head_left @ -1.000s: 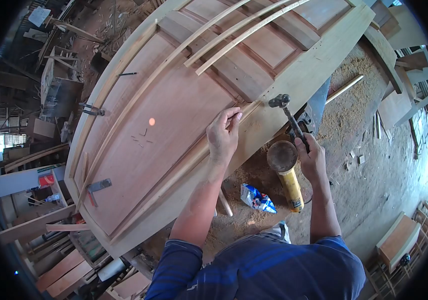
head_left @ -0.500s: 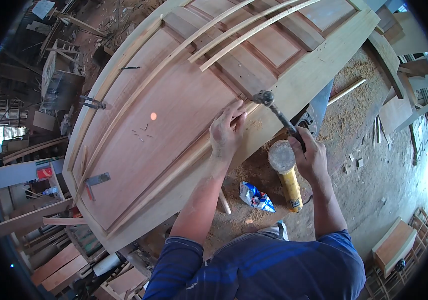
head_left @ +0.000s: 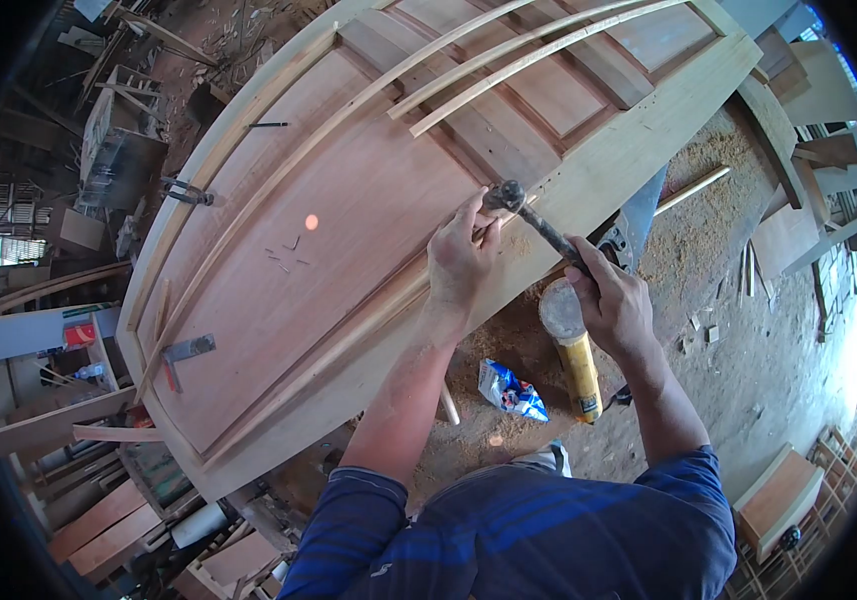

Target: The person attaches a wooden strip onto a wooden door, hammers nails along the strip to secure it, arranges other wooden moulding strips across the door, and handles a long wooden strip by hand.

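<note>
A hammer is gripped by its handle in my right hand. Its head is right at the fingertips of my left hand. Those fingers are pinched together over a thin wooden strip along the inner edge of a large panelled wooden door. Whatever is between them is too small to make out, partly covered by the hammer head. Several small nails lie loose on the door's flat panel, left of my left hand.
Long curved wooden strips lie across the door. Pincers, a pencil and a try square rest toward its left side. Below the near edge are a yellow power tool, a blue packet and sawdust.
The hammer head has come down and left onto the spot at my left fingertips. My right hand has moved slightly left with it; my left hand stays nearly in place.
</note>
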A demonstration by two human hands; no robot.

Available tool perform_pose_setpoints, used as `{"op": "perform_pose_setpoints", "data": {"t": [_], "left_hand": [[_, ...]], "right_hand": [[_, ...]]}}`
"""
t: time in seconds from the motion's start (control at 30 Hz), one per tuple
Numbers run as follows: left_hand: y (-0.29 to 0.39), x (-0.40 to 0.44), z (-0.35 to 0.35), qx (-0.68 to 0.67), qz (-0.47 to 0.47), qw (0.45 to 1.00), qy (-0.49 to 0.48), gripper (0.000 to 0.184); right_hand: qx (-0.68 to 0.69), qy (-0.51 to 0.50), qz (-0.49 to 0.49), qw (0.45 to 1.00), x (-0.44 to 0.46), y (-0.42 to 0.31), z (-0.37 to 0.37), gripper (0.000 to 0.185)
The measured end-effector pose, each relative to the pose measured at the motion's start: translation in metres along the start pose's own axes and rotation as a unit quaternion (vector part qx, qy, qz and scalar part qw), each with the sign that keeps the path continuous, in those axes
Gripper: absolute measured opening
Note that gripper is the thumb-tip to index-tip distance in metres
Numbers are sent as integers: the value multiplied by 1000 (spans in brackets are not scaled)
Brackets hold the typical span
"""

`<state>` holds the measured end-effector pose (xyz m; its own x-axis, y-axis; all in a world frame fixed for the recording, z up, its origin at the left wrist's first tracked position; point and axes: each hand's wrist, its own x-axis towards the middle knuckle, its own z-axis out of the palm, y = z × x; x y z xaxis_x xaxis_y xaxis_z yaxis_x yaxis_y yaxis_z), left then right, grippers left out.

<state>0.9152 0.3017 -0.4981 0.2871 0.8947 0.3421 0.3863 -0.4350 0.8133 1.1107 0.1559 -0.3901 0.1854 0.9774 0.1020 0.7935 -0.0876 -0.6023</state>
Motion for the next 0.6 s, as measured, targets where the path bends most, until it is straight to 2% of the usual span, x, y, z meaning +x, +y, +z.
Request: {"op": "perform_pose_setpoints", "data": {"t": [0.1, 0.2, 0.3, 0.4, 0.6], "left_hand": [[4, -2, 1, -21, -44, 999, -12, 53], [-5, -2, 0, 46, 2, 999, -20, 55], [-4, -2, -1, 13, 2, 1000, -18, 56], [6, -1, -4, 4, -37, 999, -24, 56], [-3, -1, 1, 10, 16, 1000, -2, 55]], "right_hand": [[-66, -70, 34, 995, 2, 1, -1, 45], [-46, -32, 20, 998, 3, -5, -5, 45], [7, 30, -21, 999, -1, -2, -1, 44], [-90, -54, 26, 994, -2, 4, -1, 44], [18, 42, -8, 999, -5, -4, -2, 43]]}}
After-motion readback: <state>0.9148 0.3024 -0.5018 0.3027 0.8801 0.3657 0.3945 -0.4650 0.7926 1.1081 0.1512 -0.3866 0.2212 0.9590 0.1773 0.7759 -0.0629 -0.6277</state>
